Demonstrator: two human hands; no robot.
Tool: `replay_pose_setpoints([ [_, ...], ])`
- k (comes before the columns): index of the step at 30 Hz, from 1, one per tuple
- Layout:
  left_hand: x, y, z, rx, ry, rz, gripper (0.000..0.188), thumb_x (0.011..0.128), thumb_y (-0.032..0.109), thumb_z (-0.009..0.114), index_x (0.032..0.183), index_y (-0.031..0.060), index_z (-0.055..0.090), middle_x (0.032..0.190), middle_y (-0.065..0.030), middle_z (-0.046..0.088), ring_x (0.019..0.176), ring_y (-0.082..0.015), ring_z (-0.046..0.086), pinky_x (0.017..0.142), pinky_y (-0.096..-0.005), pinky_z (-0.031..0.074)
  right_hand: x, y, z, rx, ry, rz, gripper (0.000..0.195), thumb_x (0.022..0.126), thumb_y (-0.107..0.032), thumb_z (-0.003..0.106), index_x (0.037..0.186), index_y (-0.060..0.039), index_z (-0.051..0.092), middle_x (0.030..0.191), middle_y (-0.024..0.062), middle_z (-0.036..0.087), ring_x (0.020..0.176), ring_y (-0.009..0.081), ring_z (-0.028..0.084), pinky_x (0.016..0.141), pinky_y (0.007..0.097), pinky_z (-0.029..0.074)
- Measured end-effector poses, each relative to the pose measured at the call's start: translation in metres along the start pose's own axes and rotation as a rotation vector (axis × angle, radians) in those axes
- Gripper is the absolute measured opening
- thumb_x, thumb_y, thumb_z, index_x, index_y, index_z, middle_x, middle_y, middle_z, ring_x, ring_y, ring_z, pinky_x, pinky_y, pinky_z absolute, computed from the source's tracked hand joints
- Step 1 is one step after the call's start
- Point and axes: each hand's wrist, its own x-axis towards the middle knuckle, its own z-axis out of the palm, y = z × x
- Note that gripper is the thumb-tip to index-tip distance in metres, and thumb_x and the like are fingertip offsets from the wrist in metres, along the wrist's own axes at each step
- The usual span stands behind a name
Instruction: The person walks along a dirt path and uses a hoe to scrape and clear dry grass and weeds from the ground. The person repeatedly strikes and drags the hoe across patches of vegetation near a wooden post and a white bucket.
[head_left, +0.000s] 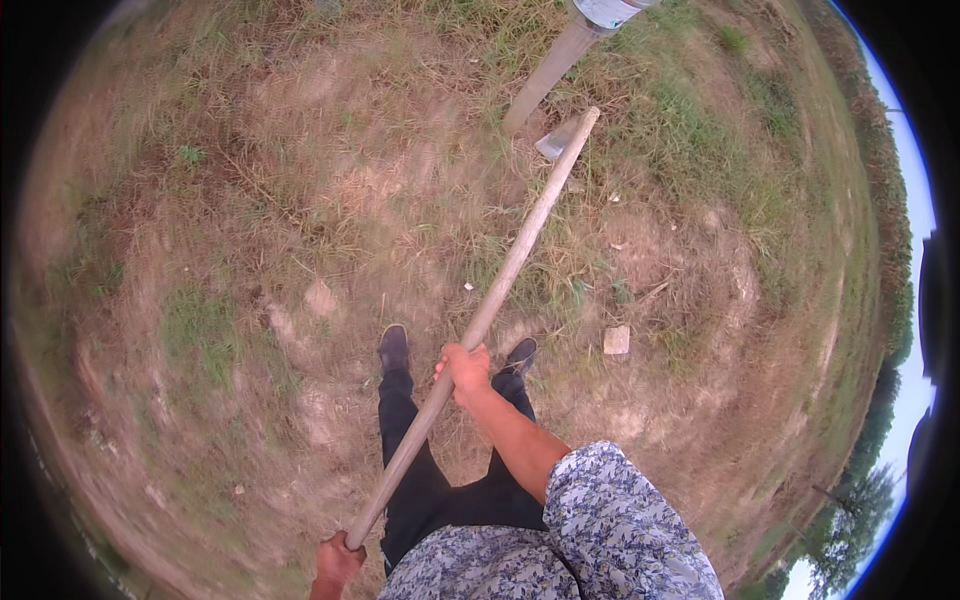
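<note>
A long wooden handle (510, 270) runs slantwise across the view, from the lower left to the upper right. My right hand (466, 370) is closed around its middle, above the gap between my feet. My left hand (340, 559) grips the lower end, at the bottom left. Close beside the handle's far end, partly behind it, shows a pale metal-looking blade or plate (552, 142); whether it is joined to the handle cannot be told.
A post (551, 71) with a white band (609, 11) stands at the top, near the handle's far end. A pale brick-like block (617, 340) lies right of my feet. Patchy grass and bare soil (360, 172) surround me, with trees (851, 517) at the right rim.
</note>
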Motion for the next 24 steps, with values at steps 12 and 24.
replay_pose_setpoints([
  [12,-0.171,-0.198,-0.02,0.321,-0.078,-0.056,0.045,0.077,0.037,0.071,0.11,0.0062,0.066,0.081,-0.0211,0.069,0.075,-0.0377,0.069,0.065,-0.0533,0.053,-0.114,0.165,-0.002,0.115,-0.305,0.643,0.018,0.082,0.003,0.069,0.096,0.0017,0.058,0.09,0.0133,0.064,0.08,0.0296,0.069,0.076,0.044,0.059],
  [24,0.01,-0.026,0.005,0.162,0.04,-0.004,0.02,0.069,0.027,0.073,0.078,0.0113,0.065,0.073,-0.0165,0.069,0.071,-0.0387,0.069,0.068,-0.0491,0.057,0.002,0.023,-0.024,0.078,-0.041,0.157,0.033,0.077,0.0,0.068,0.096,-0.0037,0.041,0.071,0.011,0.057,0.056,0.0253,0.063,0.051,0.0429,0.056],
])
